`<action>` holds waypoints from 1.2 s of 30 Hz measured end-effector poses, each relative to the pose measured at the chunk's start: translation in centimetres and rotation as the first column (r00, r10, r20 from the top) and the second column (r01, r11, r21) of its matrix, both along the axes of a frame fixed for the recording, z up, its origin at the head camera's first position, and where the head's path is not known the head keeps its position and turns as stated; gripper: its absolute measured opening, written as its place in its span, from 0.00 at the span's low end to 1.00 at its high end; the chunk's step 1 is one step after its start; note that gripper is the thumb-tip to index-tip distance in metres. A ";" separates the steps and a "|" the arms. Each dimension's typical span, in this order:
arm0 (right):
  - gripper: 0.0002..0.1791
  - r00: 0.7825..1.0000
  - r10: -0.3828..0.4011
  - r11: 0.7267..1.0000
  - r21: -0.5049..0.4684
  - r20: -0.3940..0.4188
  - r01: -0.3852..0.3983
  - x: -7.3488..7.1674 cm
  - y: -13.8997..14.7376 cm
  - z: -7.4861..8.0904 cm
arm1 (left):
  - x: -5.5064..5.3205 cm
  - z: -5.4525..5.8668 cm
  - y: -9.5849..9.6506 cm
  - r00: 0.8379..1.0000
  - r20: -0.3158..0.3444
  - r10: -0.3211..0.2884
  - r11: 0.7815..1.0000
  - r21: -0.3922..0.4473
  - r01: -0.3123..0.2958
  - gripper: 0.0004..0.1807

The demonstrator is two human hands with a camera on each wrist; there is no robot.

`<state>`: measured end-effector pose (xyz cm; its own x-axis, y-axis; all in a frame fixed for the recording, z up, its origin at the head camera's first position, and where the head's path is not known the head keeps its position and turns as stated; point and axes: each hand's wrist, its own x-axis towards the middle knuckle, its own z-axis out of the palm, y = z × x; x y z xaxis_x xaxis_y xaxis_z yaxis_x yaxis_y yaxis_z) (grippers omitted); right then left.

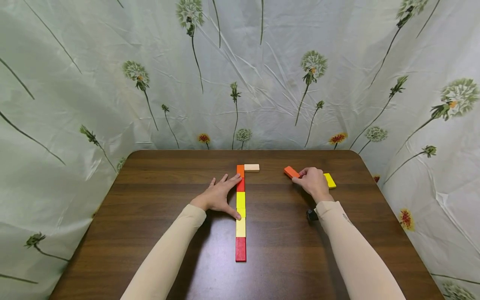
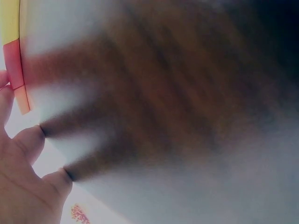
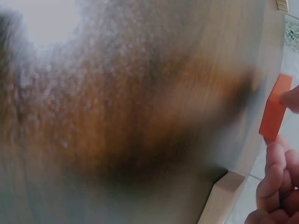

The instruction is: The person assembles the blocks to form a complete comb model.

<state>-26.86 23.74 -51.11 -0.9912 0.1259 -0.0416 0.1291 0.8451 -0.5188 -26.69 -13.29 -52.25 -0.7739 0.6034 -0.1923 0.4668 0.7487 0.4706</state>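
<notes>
A straight row of flat rectangular blocks runs down the middle of the table. From far to near come an orange block (image 1: pixel 240 169), a red block (image 1: pixel 241 186), yellow blocks (image 1: pixel 241 200), a pale yellow block (image 1: pixel 241 228) and a dark red block (image 1: pixel 241 250). My left hand (image 1: pixel 216 197) spreads beside the row, its index fingertip at the far red block and its thumb at the yellow part. To the right, my right hand (image 1: pixel 314 183) pinches another orange block (image 3: pixel 276 107) between thumb and fingers.
A ridged plain-wood block (image 1: pixel 251 167) extends rightward from the row's far end. Just past my right hand lies a loose yellow block (image 1: pixel 330 181). The brown table (image 1: pixel 161 183) ends at a floral curtain (image 1: pixel 165 75) behind it.
</notes>
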 end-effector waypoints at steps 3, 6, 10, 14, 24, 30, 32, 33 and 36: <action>0.22 0.999 0.049 0.999 -0.002 -0.019 -0.049 0.0 -0.2 0.1 | 0.0 0.0 0.0 1.000 0.000 0.000 1.000 0.001 0.000 0.75; 0.21 0.996 0.085 0.996 -0.004 -0.039 -0.086 -0.1 -0.4 0.1 | 0.0 0.0 0.0 1.000 0.000 -0.001 1.000 0.000 0.001 0.75; 0.19 0.987 0.146 0.989 -0.013 -0.059 -0.147 -0.1 -0.8 0.1 | 0.1 0.1 0.0 1.000 0.000 0.001 1.000 -0.002 -0.001 0.75; 0.17 0.973 0.219 0.975 -0.030 -0.075 -0.221 -0.2 -1.2 0.1 | 0.1 0.1 0.1 1.000 -0.001 0.001 1.000 -0.005 -0.001 0.75; 0.15 0.935 0.345 0.938 -0.009 -0.086 -0.347 -0.4 -3.1 0.2 | 0.1 0.0 0.0 1.000 -0.004 -0.001 1.000 -0.011 0.001 0.75; 0.14 0.917 0.385 0.923 0.034 -0.104 -0.383 -0.6 -4.5 0.0 | 0.1 -0.3 0.0 1.000 -0.008 -0.001 1.000 -0.011 0.001 0.75; 0.14 0.910 0.399 0.917 0.044 -0.114 -0.396 -0.7 -4.9 0.1 | 0.1 -0.2 0.0 1.000 -0.006 -0.005 1.000 -0.011 0.004 0.75; 0.14 0.905 0.407 0.913 0.047 -0.120 -0.404 -0.8 -5.1 0.1 | 0.1 -0.2 0.0 1.000 -0.004 -0.006 1.000 -0.011 0.006 0.75; 0.14 0.894 0.427 0.904 0.052 -0.135 -0.423 -1.0 -5.7 0.4 | 0.0 0.1 0.1 1.000 -0.004 -0.011 1.000 -0.008 0.010 0.75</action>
<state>-27.89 18.00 -50.72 -0.9457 -0.3093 0.0995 -0.3174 0.8138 -0.4868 -26.70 -13.23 -52.18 -0.7684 0.6100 -0.1937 0.4767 0.7475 0.4627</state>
